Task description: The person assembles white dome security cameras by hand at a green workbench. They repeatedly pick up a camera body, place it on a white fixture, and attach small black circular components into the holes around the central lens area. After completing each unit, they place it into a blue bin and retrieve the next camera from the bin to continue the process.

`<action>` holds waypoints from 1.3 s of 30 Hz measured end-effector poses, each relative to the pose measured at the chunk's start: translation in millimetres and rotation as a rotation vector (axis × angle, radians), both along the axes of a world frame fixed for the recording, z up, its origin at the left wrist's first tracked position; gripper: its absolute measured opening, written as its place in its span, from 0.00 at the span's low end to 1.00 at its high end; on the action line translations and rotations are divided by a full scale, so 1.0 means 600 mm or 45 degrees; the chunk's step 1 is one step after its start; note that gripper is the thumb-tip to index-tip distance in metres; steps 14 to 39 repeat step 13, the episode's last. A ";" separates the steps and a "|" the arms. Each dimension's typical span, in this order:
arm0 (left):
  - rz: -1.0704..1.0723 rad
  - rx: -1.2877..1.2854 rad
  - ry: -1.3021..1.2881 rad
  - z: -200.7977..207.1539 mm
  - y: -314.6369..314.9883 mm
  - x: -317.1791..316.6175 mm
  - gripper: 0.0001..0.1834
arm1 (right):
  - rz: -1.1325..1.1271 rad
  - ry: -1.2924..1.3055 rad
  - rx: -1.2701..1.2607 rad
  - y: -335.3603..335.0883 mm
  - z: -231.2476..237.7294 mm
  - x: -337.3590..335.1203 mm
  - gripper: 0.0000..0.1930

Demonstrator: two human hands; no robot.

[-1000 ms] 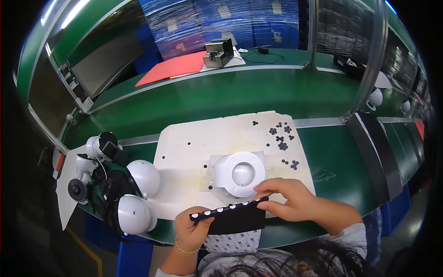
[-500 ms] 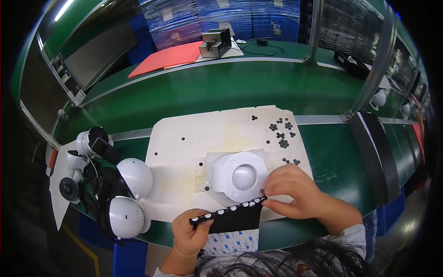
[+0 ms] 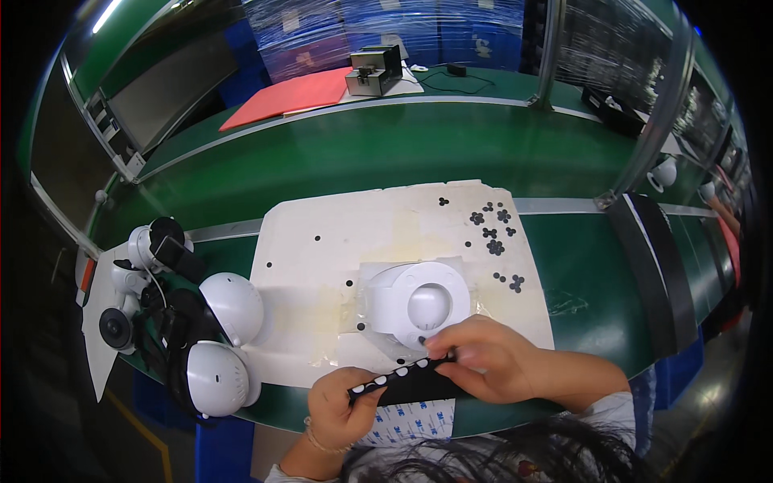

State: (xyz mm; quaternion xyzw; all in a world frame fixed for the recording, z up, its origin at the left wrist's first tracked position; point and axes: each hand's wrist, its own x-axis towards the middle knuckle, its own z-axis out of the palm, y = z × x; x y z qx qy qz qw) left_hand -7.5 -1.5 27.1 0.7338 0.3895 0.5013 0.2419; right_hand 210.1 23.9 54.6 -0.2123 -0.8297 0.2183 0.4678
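Observation:
My left hand [image 3: 342, 406] is closed on the left end of a black sheet of round stick-on pads [image 3: 411, 390]. White circles line the sheet's folded upper edge, and its printed white and blue backing hangs below. My right hand [image 3: 487, 358] is closed, with a small black round pad [image 3: 422, 340] at its fingertips. That pad is over the near edge of a white plastic housing [image 3: 385, 307], though contact is unclear. The right hand's lower fingers are against or just behind the sheet's right end. The housing has a round opening and lies on a cream board [image 3: 302, 274].
Loose black pads [image 3: 495, 248] lie in clusters on the board's right side. At left are white domes [image 3: 229, 306], camera-like units [image 3: 118, 328] and dark cables. A long black box [image 3: 654, 274] stands at right. Metal posts [image 3: 656, 121] rise behind the green bench [image 3: 386, 149].
My right hand has moved left to the housing's near edge with a small black pad. My left hand has shifted slightly right, and the sheet now tilts differently, showing less of its face.

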 end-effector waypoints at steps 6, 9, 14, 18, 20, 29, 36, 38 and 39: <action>-0.006 -0.054 0.013 -0.010 0.000 0.000 0.09 | 0.311 -0.177 -0.097 -0.008 0.013 0.011 0.10; -0.119 -0.004 0.070 -0.018 0.005 0.002 0.11 | -0.073 0.049 0.011 0.005 0.015 0.014 0.20; -0.249 0.097 0.188 -0.039 0.013 0.006 0.15 | -0.187 0.321 -0.379 0.057 0.004 0.026 0.29; -0.249 0.097 0.188 -0.039 0.013 0.006 0.15 | -0.187 0.321 -0.379 0.057 0.004 0.026 0.29; -0.249 0.097 0.188 -0.039 0.013 0.006 0.15 | -0.187 0.321 -0.379 0.057 0.004 0.026 0.29; -0.249 0.097 0.188 -0.039 0.013 0.006 0.15 | -0.187 0.321 -0.379 0.057 0.004 0.026 0.29; -0.249 0.097 0.188 -0.039 0.013 0.006 0.15 | -0.187 0.321 -0.379 0.057 0.004 0.026 0.29; -0.249 0.097 0.188 -0.039 0.013 0.006 0.15 | -0.187 0.321 -0.379 0.057 0.004 0.026 0.29; -0.249 0.097 0.188 -0.039 0.013 0.006 0.15 | -0.187 0.321 -0.379 0.057 0.004 0.026 0.29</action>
